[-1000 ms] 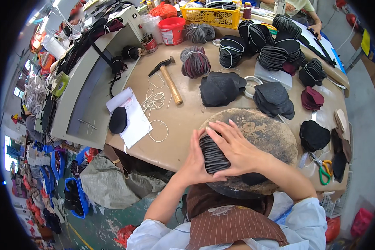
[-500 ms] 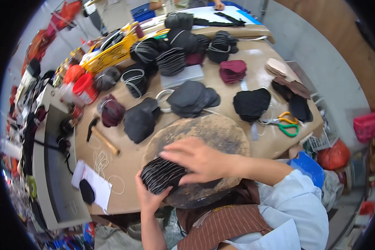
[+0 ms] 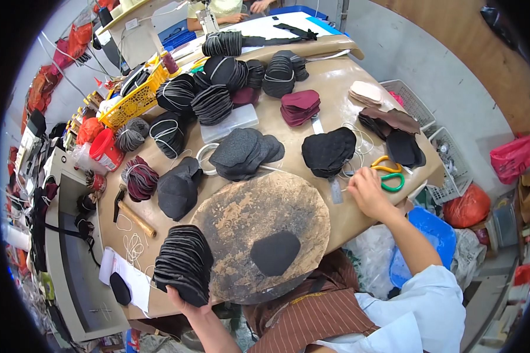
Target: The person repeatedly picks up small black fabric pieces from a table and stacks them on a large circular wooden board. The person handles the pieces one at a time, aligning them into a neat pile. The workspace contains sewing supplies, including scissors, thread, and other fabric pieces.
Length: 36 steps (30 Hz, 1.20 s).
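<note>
A thick stack of black fabric pieces stands on edge at the left rim of the round wooden block. My left hand grips its lower end; the thumb shows, and most fingers are hidden. A single black piece lies flat on the block. Off to the right, my right hand is on the table, fingers bent and drawn together by loose white cord. Anything between its fingertips is hidden. Scissors with orange and green handles lie just beside it.
Piles of dark grey pieces, black pieces and maroon pieces lie beyond the block. A hammer rests at left, near a red cup and yellow basket. A blue basin sits low right. Another person's hands show at the far end.
My right hand has left the stack and moved right, to the cord beside the scissors. My left hand has shifted the stack left and tipped it more upright, uncovering the single piece on the block.
</note>
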Each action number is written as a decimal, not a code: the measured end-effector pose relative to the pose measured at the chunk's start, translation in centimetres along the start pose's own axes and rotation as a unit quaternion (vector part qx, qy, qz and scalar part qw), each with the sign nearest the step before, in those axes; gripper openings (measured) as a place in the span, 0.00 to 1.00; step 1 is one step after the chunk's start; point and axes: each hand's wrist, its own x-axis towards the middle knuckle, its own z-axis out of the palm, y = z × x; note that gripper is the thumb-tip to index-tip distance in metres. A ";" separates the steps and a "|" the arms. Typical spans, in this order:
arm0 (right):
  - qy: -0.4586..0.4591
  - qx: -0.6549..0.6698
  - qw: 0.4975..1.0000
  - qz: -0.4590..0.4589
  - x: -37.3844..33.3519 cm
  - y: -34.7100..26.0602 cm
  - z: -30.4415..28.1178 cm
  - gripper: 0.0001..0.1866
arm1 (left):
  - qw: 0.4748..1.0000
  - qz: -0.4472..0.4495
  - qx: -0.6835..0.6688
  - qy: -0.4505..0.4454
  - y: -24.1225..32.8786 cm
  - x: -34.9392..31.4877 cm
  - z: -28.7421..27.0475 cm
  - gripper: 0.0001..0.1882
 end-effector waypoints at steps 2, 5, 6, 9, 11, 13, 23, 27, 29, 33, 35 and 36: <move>0.007 0.137 0.990 0.041 1.0 0.1 -1.4 0.06 | 0.998 -0.022 -0.050 -0.022 -0.5 -0.4 1.0 0.40; 0.027 0.420 0.900 0.113 2.9 -1.3 -4.8 0.04 | 0.988 -0.083 -0.101 -0.080 -1.1 -0.7 1.5 0.35; -0.011 0.446 0.889 0.108 3.7 -2.5 -5.7 0.04 | 0.980 -0.103 -0.154 -0.077 -1.4 -0.8 1.3 0.33; -0.133 0.525 0.838 0.060 5.7 -5.6 -6.4 0.02 | 0.923 -0.166 -0.344 -0.032 -3.5 -1.1 4.4 0.29; -0.225 0.558 0.798 0.029 7.0 -8.8 -5.9 0.04 | 0.886 -0.214 -0.410 -0.031 -4.3 -0.4 8.2 0.28; -0.308 0.524 0.794 0.004 8.6 -12.6 -5.1 0.07 | 0.889 -0.237 -0.385 -0.066 -4.8 0.5 9.5 0.27; -0.395 0.789 0.471 0.012 11.3 -17.7 0.7 0.31 | 0.893 -0.222 -0.375 -0.116 -5.5 2.2 6.2 0.26; -0.292 0.553 0.747 -0.227 11.2 -16.2 1.4 0.62 | 0.971 -0.161 -0.147 -0.102 -3.7 1.1 8.6 0.31; -0.205 0.328 0.862 -0.328 12.2 -16.5 -0.8 0.73 | 0.980 -0.193 0.040 -0.036 -3.1 1.7 9.0 0.32; -0.177 0.360 0.823 -0.402 11.4 -21.0 -5.7 0.58 | 0.956 -0.106 0.272 0.032 -5.2 3.3 8.8 0.31; -0.231 0.441 0.752 -0.433 9.3 -22.6 -5.9 0.45 | 0.965 -0.154 0.191 0.094 -6.2 5.0 6.4 0.29; -0.158 0.505 0.699 -0.481 8.2 -22.5 -5.6 0.30 | 0.981 -0.128 0.134 0.064 -4.0 4.9 10.4 0.27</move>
